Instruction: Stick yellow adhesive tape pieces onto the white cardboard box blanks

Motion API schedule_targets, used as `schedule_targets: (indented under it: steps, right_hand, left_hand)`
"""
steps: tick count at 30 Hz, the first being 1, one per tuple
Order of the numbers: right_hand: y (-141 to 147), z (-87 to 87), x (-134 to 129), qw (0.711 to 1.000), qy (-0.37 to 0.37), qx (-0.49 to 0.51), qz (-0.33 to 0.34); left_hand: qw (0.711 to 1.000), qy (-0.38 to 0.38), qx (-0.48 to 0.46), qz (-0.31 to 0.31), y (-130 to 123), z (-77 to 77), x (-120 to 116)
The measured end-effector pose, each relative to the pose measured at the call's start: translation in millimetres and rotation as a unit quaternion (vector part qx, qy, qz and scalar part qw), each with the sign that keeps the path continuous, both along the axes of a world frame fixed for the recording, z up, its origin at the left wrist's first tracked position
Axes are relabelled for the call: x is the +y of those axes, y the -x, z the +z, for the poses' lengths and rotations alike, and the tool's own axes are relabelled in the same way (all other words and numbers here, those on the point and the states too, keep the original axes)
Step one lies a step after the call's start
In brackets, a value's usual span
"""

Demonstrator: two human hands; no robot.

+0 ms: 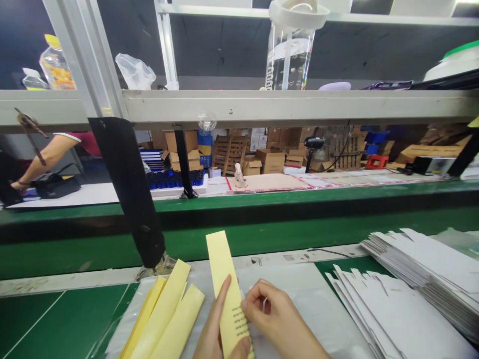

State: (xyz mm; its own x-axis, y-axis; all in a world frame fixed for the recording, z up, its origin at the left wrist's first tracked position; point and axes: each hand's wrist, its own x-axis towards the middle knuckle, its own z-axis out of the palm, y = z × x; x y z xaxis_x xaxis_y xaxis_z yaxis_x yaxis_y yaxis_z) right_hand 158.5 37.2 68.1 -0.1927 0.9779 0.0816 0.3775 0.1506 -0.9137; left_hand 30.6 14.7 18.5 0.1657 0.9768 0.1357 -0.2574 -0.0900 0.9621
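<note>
My left hand (pixel 214 329) holds a long yellow paper strip (pixel 221 259) upright, its fingers behind it and the thumb on its front near the bottom. Lines of small dark print show on the strip's lower part. At the strip's right edge, my right hand (pixel 271 311) is closed in a pinch, thumb and index finger together; what lies between the fingertips is too small to make out. More yellow strips (pixel 164 314) lie fanned out to the left on a clear plastic sheet (pixel 299 284).
Stacks of flat white cartons (pixel 392 309) lie at the right. Beyond the work surface runs a green conveyor (pixel 262 242). A black-wrapped post (pixel 129 194) rises at the left. A shelf (pixel 239 107) crosses above with a clear cup (pixel 290 55). Another person's arm (pixel 48 157) shows far left.
</note>
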Motion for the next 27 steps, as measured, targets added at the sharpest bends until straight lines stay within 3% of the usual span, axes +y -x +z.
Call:
schedule_targets:
  steps: [7, 13, 17, 27]
  right_hand:
    - [-20.3, 4.0, 7.2, 0.99, 0.083, 0.111, 0.021]
    - [-51.0, -34.4, 24.3, 0.991, 0.106, 0.081, -0.012]
    - [-50.3, -46.7, 23.6, 0.989, 0.113, 0.091, -0.016]
    - [-42.0, -46.5, 17.8, 0.993, 0.09, 0.061, -0.045]
  left_hand:
    - [0.998, 0.028, 0.043, 0.039, 3.3, 0.0, 2.3]
    - [0.992, 0.11, 0.064, -0.01, 9.5, 7.7, -1.1]
    - [0.989, 0.141, 0.053, -0.009, 7.8, 1.3, -2.4]
    - [0.991, 0.128, 0.048, -0.002, 5.2, -12.3, -0.3]
